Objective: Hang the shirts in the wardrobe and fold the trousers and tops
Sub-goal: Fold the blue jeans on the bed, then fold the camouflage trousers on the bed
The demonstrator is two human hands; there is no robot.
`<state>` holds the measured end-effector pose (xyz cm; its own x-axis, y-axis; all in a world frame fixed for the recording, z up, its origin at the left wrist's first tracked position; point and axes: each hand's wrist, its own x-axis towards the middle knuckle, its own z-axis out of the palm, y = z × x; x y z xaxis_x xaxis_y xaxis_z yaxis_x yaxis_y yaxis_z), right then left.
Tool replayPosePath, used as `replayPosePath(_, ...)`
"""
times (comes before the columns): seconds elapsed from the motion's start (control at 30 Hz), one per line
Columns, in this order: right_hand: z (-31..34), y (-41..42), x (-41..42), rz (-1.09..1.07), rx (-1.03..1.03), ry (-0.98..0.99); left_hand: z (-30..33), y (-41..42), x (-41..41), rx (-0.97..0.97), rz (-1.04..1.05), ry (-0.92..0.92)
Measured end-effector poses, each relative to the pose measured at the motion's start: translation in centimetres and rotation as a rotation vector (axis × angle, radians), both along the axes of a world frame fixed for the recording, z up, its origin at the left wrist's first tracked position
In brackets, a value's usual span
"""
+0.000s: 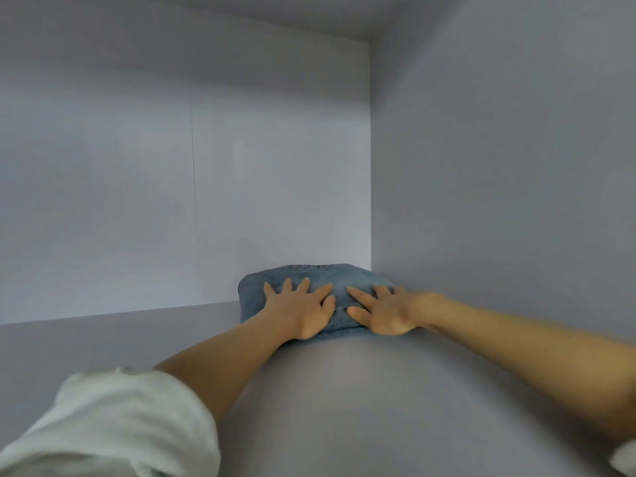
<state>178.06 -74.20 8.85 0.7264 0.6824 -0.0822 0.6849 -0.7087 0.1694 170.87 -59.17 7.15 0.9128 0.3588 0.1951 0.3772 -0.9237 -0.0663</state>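
Flat hands [339, 309] on folded jeans [311, 280]

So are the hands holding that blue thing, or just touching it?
Just touching. Both the left hand and the right hand press flat, with spread fingers, on the top front of the folded blue jeans. Nothing is gripped.

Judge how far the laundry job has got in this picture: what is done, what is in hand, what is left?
Done: the jeans are folded and lie on the shelf in its back right corner. In hand: the left hand and right hand press flat on them. Left: no shirts, tops or hangers show here, so the rest cannot be judged.
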Motion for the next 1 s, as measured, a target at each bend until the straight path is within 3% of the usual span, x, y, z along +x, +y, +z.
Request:
replayPosePath(0.17,-0.4,-0.3,1.0,0.046,0.219,-0.075,2.6,0.2,-1.1,0.424,0.12,-0.076)
replayPosePath(0.37,3.7,-5.5,-4.6,0.092,0.513,-0.294,8.5,-2.9,-7.5,0.393,0.083,-0.304)
replayPosePath(0.43,3.2,-7.8,-8.1,0.102,0.705,-0.349,9.0,-5.3,-10.6,0.311,-0.018,-0.458)
replayPosePath(0.6,-1.2,-13.3,-17.8,0.068,1.298,-0.399,5.8,-12.8,-18.0,-0.173,-0.386,-0.898)
replayPosePath(0.73,-6.4,-17.6,-25.0,0.06,1.473,-0.38,-0.3,-17.7,-22.6,-0.475,-0.672,-1.147)
replayPosePath(0.83,-12.0,-22.5,-30.5,-0.09,1.472,-0.311,-6.9,-22.4,-25.5,-0.63,-0.754,-1.087)
replayPosePath(1.0,-23.8,-33.8,-41.4,-0.521,1.356,-0.101,-19.3,-33.3,-31.1,-0.831,-0.846,-0.604)
